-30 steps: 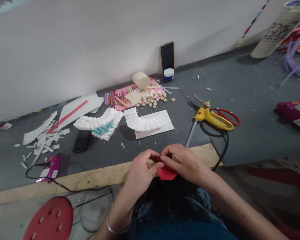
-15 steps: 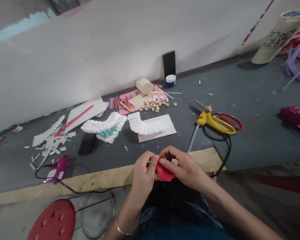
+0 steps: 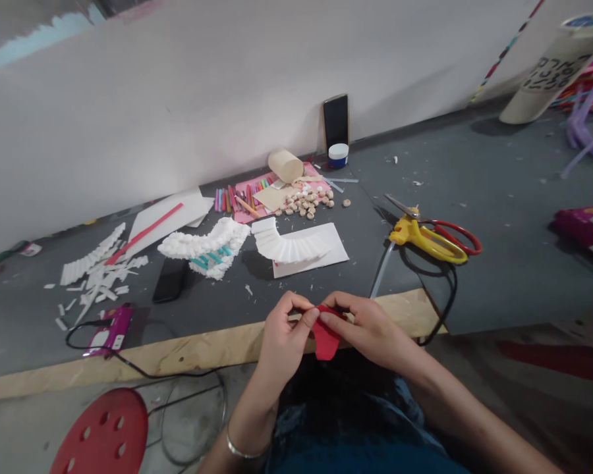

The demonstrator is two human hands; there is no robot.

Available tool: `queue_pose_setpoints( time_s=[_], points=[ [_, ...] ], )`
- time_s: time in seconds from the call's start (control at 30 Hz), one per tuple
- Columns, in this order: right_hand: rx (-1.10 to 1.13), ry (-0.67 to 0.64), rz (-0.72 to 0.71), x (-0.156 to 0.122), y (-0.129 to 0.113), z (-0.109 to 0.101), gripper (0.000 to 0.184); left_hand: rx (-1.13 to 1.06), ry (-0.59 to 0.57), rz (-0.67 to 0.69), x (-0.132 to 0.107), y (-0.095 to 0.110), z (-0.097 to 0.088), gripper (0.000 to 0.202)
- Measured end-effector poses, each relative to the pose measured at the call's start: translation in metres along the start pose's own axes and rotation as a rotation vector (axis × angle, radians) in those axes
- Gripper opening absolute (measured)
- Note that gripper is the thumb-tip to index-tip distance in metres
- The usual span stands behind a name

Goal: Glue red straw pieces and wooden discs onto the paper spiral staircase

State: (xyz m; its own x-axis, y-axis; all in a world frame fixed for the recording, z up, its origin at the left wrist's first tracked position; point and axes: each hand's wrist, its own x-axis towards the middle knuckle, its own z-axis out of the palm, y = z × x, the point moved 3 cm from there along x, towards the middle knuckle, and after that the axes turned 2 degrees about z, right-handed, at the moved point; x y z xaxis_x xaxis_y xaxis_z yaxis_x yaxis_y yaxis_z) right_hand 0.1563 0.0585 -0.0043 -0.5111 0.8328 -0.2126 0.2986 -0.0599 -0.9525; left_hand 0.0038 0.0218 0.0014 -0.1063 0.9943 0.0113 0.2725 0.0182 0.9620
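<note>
A small red piece of paper or thin foam (image 3: 327,341) is pinched between both hands at the table's front edge; its exact material I cannot make out. My left hand (image 3: 287,339) grips its upper left side between thumb and fingertips. Thumb and fingers of my right hand (image 3: 363,327) close on its upper right side. Beyond the hands lies a white card (image 3: 337,241) with a curved, pleated white strip (image 3: 289,247) partly over it. To its left is a fluffy white shape (image 3: 212,242) with turquoise bars across it.
Yellow-and-red scissors (image 3: 427,240) rest to the right, by a clear glue stick (image 3: 383,268). A black phone (image 3: 169,280), white scraps (image 3: 101,280) and a purple corded device (image 3: 111,331) lie left. Round beige pieces (image 3: 306,203) sit behind. A red stool (image 3: 103,431) stands below.
The red piece has turned in my fingers and now hangs narrower toward the bottom. Both hands stay nearly in place, and the view has shifted slightly.
</note>
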Motion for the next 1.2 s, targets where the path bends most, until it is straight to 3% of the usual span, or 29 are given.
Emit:
queue_pose_setpoints(
  time_s=[0.3, 0.5, 0.63, 0.77, 0.97, 1.2],
  points=[
    [-0.019, -0.032, 0.002, 0.001, -0.003, -0.006, 0.022, -0.092, -0.082, -0.069, 0.002, 0.002, 0.002, 0.016],
    [-0.043, 0.013, -0.108, 0.02, -0.007, -0.015, 0.022, -0.016, -0.129, -0.069, 0.019, 0.008, -0.002, 0.022],
    [-0.081, 0.083, -0.215, 0.041, -0.023, -0.028, 0.023, 0.181, -0.12, 0.085, 0.046, 0.017, -0.006, 0.035],
    [-0.137, 0.132, -0.355, 0.062, -0.038, -0.037, 0.02, 0.363, 0.012, 0.26, 0.072, 0.024, -0.003, 0.046],
    [-0.169, 0.182, -0.395, 0.088, -0.028, -0.036, 0.021, 0.257, 0.13, 0.311, 0.092, 0.008, 0.0, 0.041],
    [-0.176, 0.209, -0.326, 0.087, -0.013, -0.039, 0.016, 0.059, 0.056, 0.373, 0.089, -0.004, 0.003, 0.028]
  ],
)
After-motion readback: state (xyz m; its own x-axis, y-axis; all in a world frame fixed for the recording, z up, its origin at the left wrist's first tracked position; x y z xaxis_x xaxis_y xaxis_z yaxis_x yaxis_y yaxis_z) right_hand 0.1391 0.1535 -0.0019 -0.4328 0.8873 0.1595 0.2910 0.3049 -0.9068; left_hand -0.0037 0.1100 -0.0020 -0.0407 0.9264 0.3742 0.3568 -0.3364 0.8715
